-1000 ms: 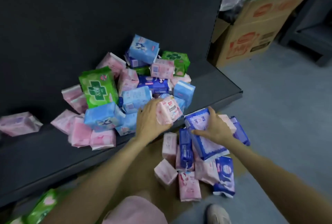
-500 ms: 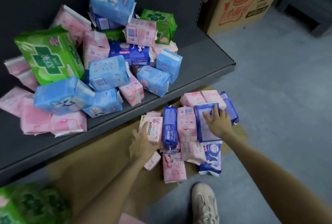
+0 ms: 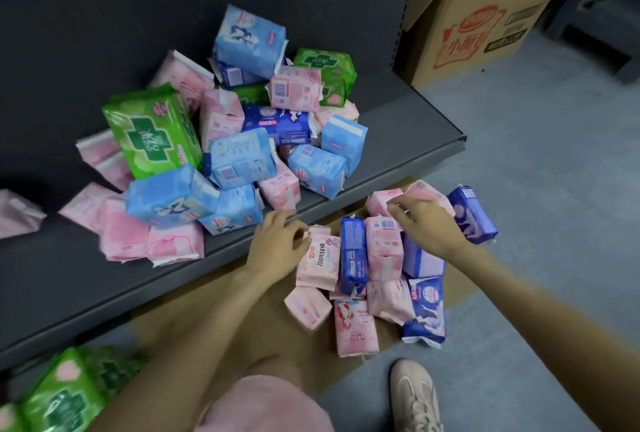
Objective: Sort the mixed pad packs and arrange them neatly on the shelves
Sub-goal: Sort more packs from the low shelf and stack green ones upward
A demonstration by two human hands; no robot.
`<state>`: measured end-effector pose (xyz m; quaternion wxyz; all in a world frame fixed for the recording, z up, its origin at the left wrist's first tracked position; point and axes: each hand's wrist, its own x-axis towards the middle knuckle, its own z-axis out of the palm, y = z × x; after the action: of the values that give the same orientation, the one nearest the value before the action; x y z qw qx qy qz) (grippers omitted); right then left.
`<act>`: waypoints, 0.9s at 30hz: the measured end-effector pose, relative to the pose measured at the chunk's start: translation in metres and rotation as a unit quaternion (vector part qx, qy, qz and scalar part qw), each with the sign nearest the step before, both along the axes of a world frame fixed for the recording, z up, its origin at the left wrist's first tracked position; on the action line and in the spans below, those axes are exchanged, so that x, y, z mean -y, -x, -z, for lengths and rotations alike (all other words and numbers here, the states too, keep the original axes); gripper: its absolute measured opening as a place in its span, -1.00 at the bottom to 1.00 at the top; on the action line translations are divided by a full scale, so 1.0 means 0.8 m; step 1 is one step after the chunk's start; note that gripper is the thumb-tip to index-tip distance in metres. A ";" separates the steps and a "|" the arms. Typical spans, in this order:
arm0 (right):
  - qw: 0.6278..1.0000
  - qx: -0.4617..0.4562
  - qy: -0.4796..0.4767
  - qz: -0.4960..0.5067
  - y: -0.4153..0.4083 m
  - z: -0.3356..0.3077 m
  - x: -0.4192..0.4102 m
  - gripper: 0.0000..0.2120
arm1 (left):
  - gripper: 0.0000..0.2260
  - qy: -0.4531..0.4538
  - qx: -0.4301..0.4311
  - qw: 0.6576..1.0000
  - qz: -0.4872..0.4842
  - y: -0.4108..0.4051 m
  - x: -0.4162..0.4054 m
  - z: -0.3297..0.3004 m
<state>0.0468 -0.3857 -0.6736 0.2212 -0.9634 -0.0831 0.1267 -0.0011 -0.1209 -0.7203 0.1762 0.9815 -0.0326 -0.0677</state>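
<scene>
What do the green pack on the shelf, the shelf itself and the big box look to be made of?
Green pack: thin plastic film, glossy; it shows shine and crimped end seams.
Shelf: probably painted metal, matt dark grey, with a thin rolled front edge.
Box: brown corrugated cardboard, matt, with folded flaps and red print.

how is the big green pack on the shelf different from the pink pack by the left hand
The green pack is larger and leans on the heap on the shelf; the pink pack is smaller and sits on cardboard on the floor. The green one bears a dark green cross, the pink one dark print. The left hand touches only the pink one. Both look like soft plastic wrapping.
</scene>
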 end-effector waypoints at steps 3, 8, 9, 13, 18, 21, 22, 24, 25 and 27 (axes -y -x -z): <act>0.998 0.028 -0.008 -0.055 0.006 -0.054 -0.034 -0.75 | -0.78 0.045 0.109 0.993 0.030 0.007 -0.021 -0.082; 0.984 0.114 -0.022 -0.134 0.016 -0.164 -0.101 -0.81 | -0.75 0.063 0.282 0.957 0.036 0.036 -0.069 -0.217; 0.978 0.136 -0.030 -0.153 0.019 -0.189 -0.116 -0.81 | -0.76 0.057 0.318 0.945 0.043 0.043 -0.082 -0.243; 0.939 0.238 -0.098 -0.227 0.016 -0.288 -0.180 -0.83 | -0.79 -0.027 0.450 0.891 0.049 0.067 -0.142 -0.346; 0.848 0.364 -0.220 -0.316 0.024 -0.410 -0.279 -0.75 | -0.83 -0.134 0.587 0.798 0.019 0.116 -0.232 -0.468; 0.807 0.411 -0.287 -0.312 0.035 -0.468 -0.334 -0.80 | -0.83 -0.171 0.631 0.756 -0.027 0.147 -0.286 -0.520; 0.798 0.421 -0.300 -0.310 0.036 -0.484 -0.350 -0.82 | -0.82 -0.177 0.638 0.748 -0.048 0.153 -0.303 -0.533; 0.786 0.448 -0.292 -0.310 0.038 -0.514 -0.385 -0.80 | -0.78 -0.170 0.647 0.736 -0.099 0.160 -0.335 -0.558; 0.787 0.457 -0.276 -0.309 0.036 -0.526 -0.402 -0.78 | -0.74 -0.159 0.644 0.738 -0.125 0.162 -0.349 -0.568; 0.798 0.462 -0.244 -0.301 0.031 -0.550 -0.437 -0.73 | -0.62 -0.128 0.623 0.751 -0.177 0.163 -0.374 -0.587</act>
<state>0.0217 -0.0362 -0.2339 0.3349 -0.7485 -0.4891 -0.2972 -0.1317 0.1785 -0.2506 -0.0019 0.8081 0.0479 0.5871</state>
